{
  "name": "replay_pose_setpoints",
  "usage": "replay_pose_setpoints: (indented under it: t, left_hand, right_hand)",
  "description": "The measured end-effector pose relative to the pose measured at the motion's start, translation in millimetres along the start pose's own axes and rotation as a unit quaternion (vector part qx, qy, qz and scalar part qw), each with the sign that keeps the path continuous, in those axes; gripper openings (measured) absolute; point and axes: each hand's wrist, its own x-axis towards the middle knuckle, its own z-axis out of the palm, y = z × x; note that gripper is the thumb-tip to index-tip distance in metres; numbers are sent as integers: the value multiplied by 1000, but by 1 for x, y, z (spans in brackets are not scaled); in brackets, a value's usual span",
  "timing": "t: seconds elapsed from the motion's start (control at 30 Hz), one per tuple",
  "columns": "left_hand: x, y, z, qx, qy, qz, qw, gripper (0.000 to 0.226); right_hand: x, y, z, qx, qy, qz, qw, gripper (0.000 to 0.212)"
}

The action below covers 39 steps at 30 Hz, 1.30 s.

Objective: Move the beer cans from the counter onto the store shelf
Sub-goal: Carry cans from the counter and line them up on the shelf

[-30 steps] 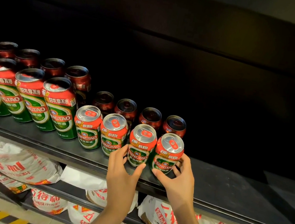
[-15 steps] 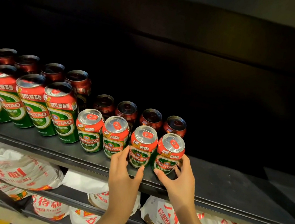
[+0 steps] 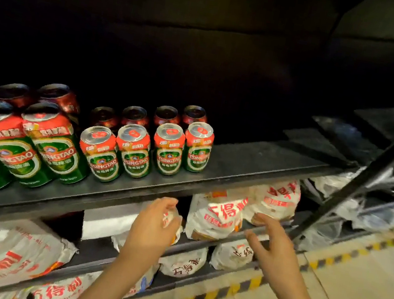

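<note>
Red-and-green beer cans stand in two rows on the dark store shelf (image 3: 253,166). Several short cans fill the front row, the rightmost short can (image 3: 197,147) standing beside another short can (image 3: 168,148). Taller cans (image 3: 55,141) stand to the left. My left hand (image 3: 155,223) hangs below the shelf edge with loosely curled fingers, holding nothing. My right hand (image 3: 271,245) is also below the shelf, fingers spread, holding nothing. Neither hand touches a can.
White printed bags (image 3: 226,214) lie on the lower shelves. A black diagonal strut (image 3: 369,173) crosses at the right. Yellow-and-black floor tape (image 3: 226,292) runs along the shelf base on a pale floor. The right part of the can shelf is bare.
Both hands let go of the two rightmost front cans and dropped below the shelf edge. The view swung right and down.
</note>
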Motion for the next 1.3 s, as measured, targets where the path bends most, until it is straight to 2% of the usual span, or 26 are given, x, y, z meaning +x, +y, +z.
replay_pose_setpoints:
  t: [0.1,0.2,0.33,0.43,0.7,0.8,0.9,1.07,1.17,1.3]
  left_hand:
    - [-29,15,19,21,-93,51,994,34]
    - [-66,40,54,42,-198,110,973,31]
    - [-123,77,101,67,-340,197,917,31]
    - [-170,99,130,54,-408,251,876,36]
    - [-349,177,195,29,-511,374,773,37]
    - [-439,203,210,-2,-560,383,735,36]
    - [-527,221,223,-24,-605,395,691,35]
    - [-639,233,240,-24,-684,391,615,35]
    - [-681,237,251,4,-708,375,599,38]
    - [-718,251,283,30,-708,367,602,30]
  right_hand:
    - [-80,22,-15,-26,30,68,997,36]
    - [-165,43,-33,-33,64,170,983,34]
    - [-265,67,-54,-6,148,273,950,35]
    - [-334,78,-64,12,226,321,920,33]
    - [-543,83,-90,17,343,445,827,40]
    - [-629,83,-100,22,374,493,785,45]
    - [-712,86,-105,38,420,539,730,34]
    - [-817,88,-109,51,456,594,661,38]
    - [-860,94,-118,67,475,602,639,40]
    - [-894,121,-145,112,514,589,614,34]
